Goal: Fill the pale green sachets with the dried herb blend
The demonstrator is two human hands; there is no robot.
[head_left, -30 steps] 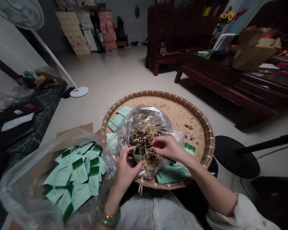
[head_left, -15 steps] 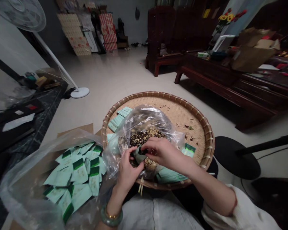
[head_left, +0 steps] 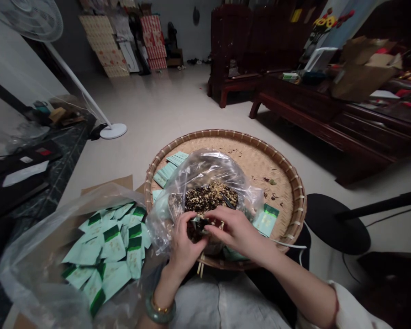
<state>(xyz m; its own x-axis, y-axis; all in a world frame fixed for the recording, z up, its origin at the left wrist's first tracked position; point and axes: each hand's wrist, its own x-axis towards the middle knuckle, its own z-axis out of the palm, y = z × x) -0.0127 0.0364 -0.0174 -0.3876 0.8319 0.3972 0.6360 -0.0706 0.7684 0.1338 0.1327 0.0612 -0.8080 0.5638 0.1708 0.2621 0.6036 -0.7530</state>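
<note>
My left hand (head_left: pixel 187 242) is closed round a small green packet (head_left: pixel 196 220), mostly hidden by the fingers. At the packet's mouth, the thumb and fingers of my right hand (head_left: pixel 231 228) are pinched together, with something dark between the hands that I cannot make out. Just beyond lies a loose mix of dark and pale dried bits (head_left: pixel 208 196) inside a clear plastic bag (head_left: pixel 205 164). A slim dark tool (head_left: pixel 228 200) sticks out of the mix behind my right hand. The bag rests in a round woven bamboo tray (head_left: pixel 287 183).
Flat green packets (head_left: pixel 165 174) lie at the tray's left, and another green packet (head_left: pixel 266 220) at its right. A large plastic bag (head_left: pixel 30 246) holds several pale green packets (head_left: pixel 113 244). A white fan (head_left: pixel 113 131), a black stand base (head_left: pixel 339 224) and a dark wooden table (head_left: pixel 315 119) stand around.
My right hand has tilted and now covers more of the packet. The slim dark tool shows behind it. A white cord shows at the tray's right edge.
</note>
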